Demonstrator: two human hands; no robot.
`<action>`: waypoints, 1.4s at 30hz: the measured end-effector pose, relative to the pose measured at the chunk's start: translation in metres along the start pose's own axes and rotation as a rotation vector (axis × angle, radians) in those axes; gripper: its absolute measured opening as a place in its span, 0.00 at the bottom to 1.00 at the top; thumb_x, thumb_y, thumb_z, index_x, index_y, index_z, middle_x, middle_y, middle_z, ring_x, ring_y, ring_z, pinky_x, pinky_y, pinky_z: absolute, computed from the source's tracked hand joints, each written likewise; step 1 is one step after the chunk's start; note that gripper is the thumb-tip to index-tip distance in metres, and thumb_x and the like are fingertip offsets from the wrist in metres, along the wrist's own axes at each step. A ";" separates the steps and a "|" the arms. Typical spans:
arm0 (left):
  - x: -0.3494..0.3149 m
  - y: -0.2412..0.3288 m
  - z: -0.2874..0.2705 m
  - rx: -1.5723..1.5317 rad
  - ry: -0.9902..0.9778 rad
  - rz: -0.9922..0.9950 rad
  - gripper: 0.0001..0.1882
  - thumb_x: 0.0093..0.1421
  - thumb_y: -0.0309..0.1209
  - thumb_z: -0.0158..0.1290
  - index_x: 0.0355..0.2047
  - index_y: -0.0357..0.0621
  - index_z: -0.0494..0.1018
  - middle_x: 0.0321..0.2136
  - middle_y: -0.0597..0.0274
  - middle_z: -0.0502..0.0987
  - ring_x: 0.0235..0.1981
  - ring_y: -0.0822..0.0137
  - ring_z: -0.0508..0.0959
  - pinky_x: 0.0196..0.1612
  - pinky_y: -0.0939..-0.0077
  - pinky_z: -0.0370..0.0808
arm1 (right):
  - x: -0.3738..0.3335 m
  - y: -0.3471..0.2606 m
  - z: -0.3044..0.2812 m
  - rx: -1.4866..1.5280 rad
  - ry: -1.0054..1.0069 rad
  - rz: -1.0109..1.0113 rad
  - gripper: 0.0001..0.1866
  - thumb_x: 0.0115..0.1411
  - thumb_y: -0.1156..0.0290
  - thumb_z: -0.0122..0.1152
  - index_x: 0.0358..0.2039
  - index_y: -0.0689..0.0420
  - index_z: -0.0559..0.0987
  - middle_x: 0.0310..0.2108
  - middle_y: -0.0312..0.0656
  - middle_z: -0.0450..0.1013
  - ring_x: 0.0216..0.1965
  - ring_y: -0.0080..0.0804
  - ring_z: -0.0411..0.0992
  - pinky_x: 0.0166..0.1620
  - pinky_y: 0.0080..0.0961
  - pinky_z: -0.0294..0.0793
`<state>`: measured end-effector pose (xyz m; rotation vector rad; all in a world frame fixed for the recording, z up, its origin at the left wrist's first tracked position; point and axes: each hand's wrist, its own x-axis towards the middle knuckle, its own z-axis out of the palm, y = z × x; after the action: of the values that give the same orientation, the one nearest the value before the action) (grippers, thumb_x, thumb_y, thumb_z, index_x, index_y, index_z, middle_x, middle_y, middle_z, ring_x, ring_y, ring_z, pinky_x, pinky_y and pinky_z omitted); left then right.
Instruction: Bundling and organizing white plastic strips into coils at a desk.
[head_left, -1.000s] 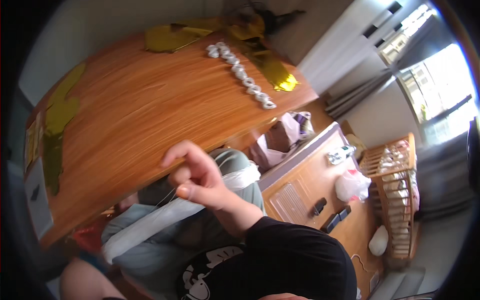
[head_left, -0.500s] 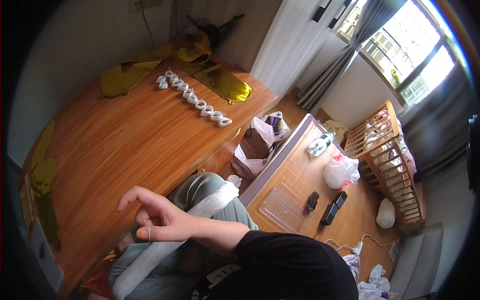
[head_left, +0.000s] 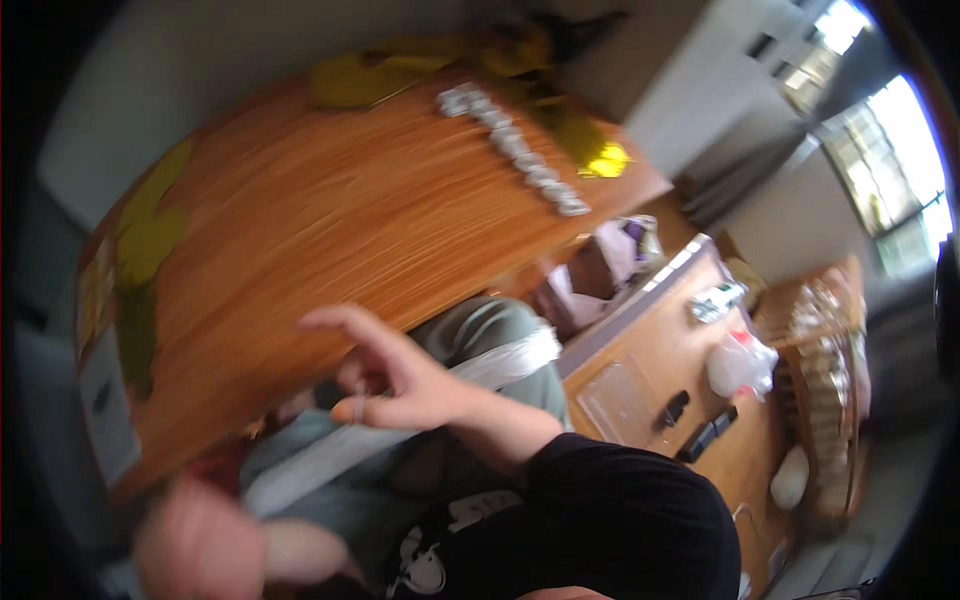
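Observation:
My right hand [head_left: 392,378] is above my lap, beside the desk's front edge. Its index finger points out to the left and the other fingers are curled. A thin white thread [head_left: 358,411] shows at the thumb. At the lower left my left hand [head_left: 200,540] is smeared by motion, so its fingers and anything in them do not show. A long white hank of thread-like material [head_left: 330,460] lies across my legs, partly hidden by the right hand and forearm. Several small white bundles [head_left: 520,153] form a slanting row on the wooden desk [head_left: 300,210].
Gold foil sheets [head_left: 375,78] lie along the desk's back, with another gold piece [head_left: 150,240] at its left end. To the right, a low table [head_left: 650,360] holds a plastic bottle [head_left: 716,301], a white bag [head_left: 741,365] and black boxes [head_left: 705,435]. A wooden crib [head_left: 815,390] stands beyond.
My view has swung, so the desk and room sit further right in the picture. My left hand has come into view at the lower left. The right hand keeps its pose.

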<state>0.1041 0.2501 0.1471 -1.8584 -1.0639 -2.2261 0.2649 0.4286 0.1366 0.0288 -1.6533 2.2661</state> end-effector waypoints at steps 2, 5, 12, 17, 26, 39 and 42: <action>-0.015 0.034 0.008 0.381 0.153 -0.285 0.32 0.55 0.55 0.55 0.44 0.35 0.72 0.44 0.46 0.73 0.45 0.50 0.72 0.48 0.53 0.68 | 0.002 -0.003 0.020 0.040 0.000 0.040 0.42 0.53 0.77 0.59 0.66 0.56 0.49 0.15 0.26 0.57 0.16 0.12 0.54 0.21 0.13 0.49; -0.006 -0.003 0.032 0.343 -0.251 -0.384 0.31 0.49 0.30 0.64 0.52 0.35 0.68 0.46 0.50 0.74 0.45 0.57 0.72 0.51 0.61 0.67 | 0.002 0.011 0.016 -0.009 0.048 0.082 0.43 0.51 0.77 0.60 0.66 0.59 0.50 0.19 0.27 0.60 0.17 0.11 0.55 0.22 0.11 0.49; -0.018 -0.015 0.030 0.416 -0.329 -0.406 0.31 0.45 0.21 0.63 0.51 0.44 0.69 0.35 0.69 0.81 0.40 0.65 0.77 0.46 0.68 0.66 | 0.013 0.026 0.033 0.102 -0.009 0.160 0.41 0.52 0.75 0.59 0.66 0.59 0.53 0.40 0.35 0.70 0.43 0.17 0.68 0.42 0.13 0.65; -0.022 -0.023 0.020 0.281 -0.153 -0.566 0.28 0.50 0.21 0.62 0.51 0.36 0.66 0.31 0.61 0.82 0.38 0.70 0.81 0.50 0.71 0.70 | 0.017 0.020 0.041 0.198 0.060 0.254 0.37 0.55 0.72 0.55 0.65 0.57 0.54 0.33 0.31 0.68 0.28 0.13 0.61 0.30 0.11 0.58; -0.015 -0.014 0.030 -0.325 0.446 -0.815 0.21 0.66 0.28 0.45 0.58 0.37 0.58 0.29 0.55 0.78 0.33 0.65 0.79 0.42 0.72 0.75 | 0.017 0.033 0.030 0.008 0.023 0.291 0.11 0.66 0.63 0.51 0.29 0.55 0.69 0.22 0.26 0.60 0.21 0.12 0.51 0.23 0.13 0.48; -0.024 -0.013 0.029 0.258 -0.027 -0.778 0.21 0.61 0.19 0.49 0.54 0.37 0.59 0.31 0.52 0.80 0.33 0.71 0.80 0.36 0.83 0.74 | 0.013 0.024 0.046 0.060 0.178 0.066 0.09 0.68 0.68 0.49 0.39 0.60 0.73 0.28 0.31 0.71 0.23 0.13 0.59 0.26 0.12 0.56; -0.026 -0.018 0.037 0.221 0.062 -0.677 0.21 0.63 0.20 0.47 0.55 0.37 0.57 0.32 0.51 0.80 0.34 0.68 0.80 0.37 0.79 0.76 | 0.005 0.020 0.048 -0.313 0.188 -0.053 0.06 0.65 0.74 0.53 0.39 0.62 0.73 0.30 0.39 0.74 0.29 0.24 0.71 0.33 0.19 0.68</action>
<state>0.1343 0.2735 0.1177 -1.4654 -2.0686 -2.2952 0.2462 0.3795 0.1345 -0.2053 -1.8577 1.8844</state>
